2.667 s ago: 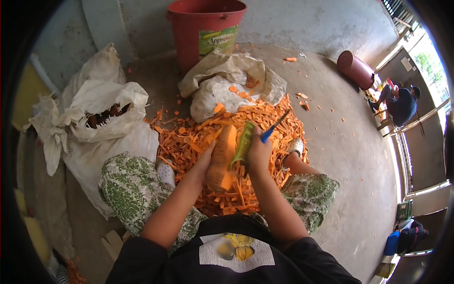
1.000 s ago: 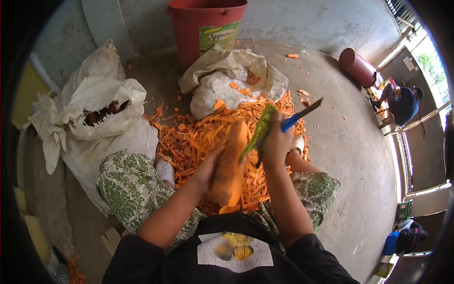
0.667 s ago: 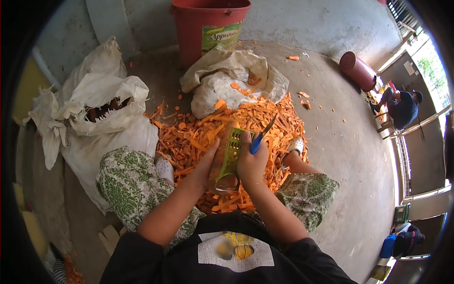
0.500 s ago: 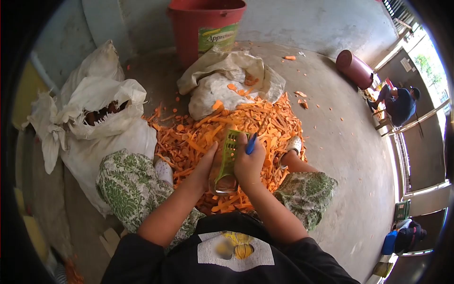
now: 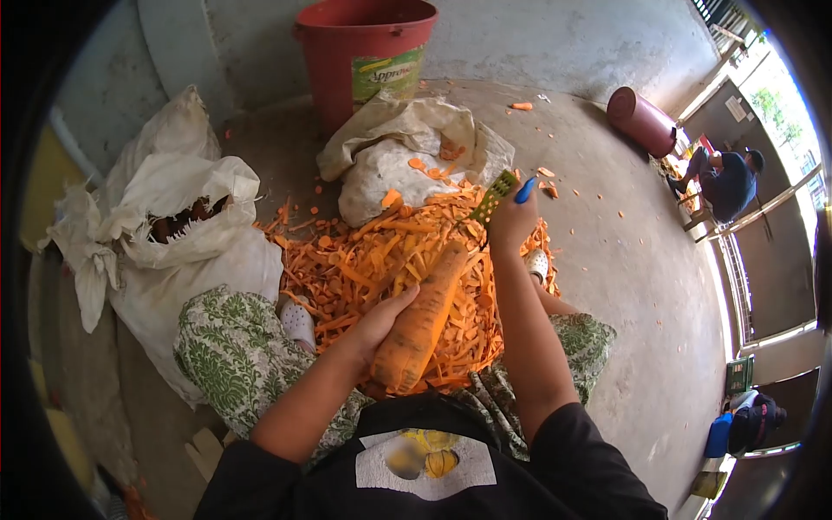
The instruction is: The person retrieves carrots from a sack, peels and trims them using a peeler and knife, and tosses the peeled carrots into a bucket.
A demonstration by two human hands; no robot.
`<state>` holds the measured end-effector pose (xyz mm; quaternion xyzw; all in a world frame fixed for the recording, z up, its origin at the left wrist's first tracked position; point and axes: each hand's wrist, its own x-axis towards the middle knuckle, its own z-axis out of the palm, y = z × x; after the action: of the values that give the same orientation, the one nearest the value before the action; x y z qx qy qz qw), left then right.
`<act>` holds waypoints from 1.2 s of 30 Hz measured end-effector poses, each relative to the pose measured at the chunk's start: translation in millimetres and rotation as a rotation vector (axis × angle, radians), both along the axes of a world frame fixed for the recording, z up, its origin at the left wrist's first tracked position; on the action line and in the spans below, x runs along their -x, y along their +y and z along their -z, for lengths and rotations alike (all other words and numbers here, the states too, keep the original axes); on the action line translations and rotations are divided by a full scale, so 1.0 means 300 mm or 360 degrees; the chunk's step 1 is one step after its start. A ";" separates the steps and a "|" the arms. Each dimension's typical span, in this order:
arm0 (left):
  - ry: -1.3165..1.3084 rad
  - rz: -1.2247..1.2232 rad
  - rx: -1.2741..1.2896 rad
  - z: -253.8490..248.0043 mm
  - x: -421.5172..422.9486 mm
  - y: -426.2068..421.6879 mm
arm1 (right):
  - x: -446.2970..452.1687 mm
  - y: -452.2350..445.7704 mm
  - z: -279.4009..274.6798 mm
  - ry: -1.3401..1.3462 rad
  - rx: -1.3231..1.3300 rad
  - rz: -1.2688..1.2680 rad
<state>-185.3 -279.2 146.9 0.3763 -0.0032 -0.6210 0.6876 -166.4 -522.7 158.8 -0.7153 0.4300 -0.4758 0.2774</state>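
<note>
The left hand [image 5: 383,322] cups the side of a thick orange root [image 5: 423,316], fingers mostly hidden beneath it. The root slants over the lap, its tip pointing away from the body. The right hand [image 5: 513,224] is closed around a green perforated peeler [image 5: 494,198], and a blue handle [image 5: 525,190] juts out of the same grip; any blade on it is hidden. The peeler sits just beyond the root's tip, seemingly clear of it.

This root appears partly peeled: brighter orange runs along its right edge, while brownish patches mark the upper face. The underside cannot be seen. A broad heap of orange peelings [image 5: 325,267] between the legs suggests plenty of roots are done, and dark brown pieces [image 5: 178,227] inside the torn white sack [image 5: 195,282] look unpeeled.

The heap crowds both white clogs [image 5: 297,321] and laps against a crumpled sack [image 5: 381,191] ahead. Behind that stands a red bucket [image 5: 329,69]. Farther right lie a maroon tub [image 5: 640,121] and, near it, a seated person [image 5: 730,186]. Nothing blocks the gap between peeler and root.
</note>
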 end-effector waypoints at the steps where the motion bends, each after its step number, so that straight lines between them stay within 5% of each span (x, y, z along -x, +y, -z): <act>1: 0.0048 0.0051 0.0034 0.004 -0.005 0.002 | 0.005 -0.028 -0.007 0.0000 0.0001 0.0005; 4: 0.0125 -0.0093 -0.0015 -0.001 -0.006 -0.001 | 0.010 -0.044 -0.025 -0.0264 -0.0193 -0.0020; 8: 0.0153 -0.0144 -0.0011 0.021 -0.024 -0.021 | 0.116 0.221 -0.098 -0.0335 -0.0517 -0.0674; 14: 0.0324 -0.0180 0.0231 0.050 -0.058 -0.011 | 0.199 0.131 0.068 -0.0073 -0.0424 -0.0670; 18: 0.0222 -0.0179 0.0292 0.046 -0.059 -0.017 | 0.218 0.122 0.074 -0.0254 -0.0727 -0.0498; 24: 0.0250 -0.0341 0.0205 0.085 -0.046 -0.042 | 0.222 0.368 -0.041 -0.0374 -0.1022 -0.0979; 27: 0.0246 -0.0345 0.0194 0.096 -0.043 -0.047 | 0.223 0.424 -0.034 -0.0213 -0.0612 -0.0988; 36: 0.0371 -0.0324 0.0125 0.139 -0.028 -0.063 | 0.218 0.428 -0.004 -0.0063 -0.0571 -0.0895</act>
<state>-176.8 -298.0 105.1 0.2729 0.0907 -0.5869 0.7569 -231.9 -394.4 160.1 -0.7364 0.2874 -0.3111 0.5276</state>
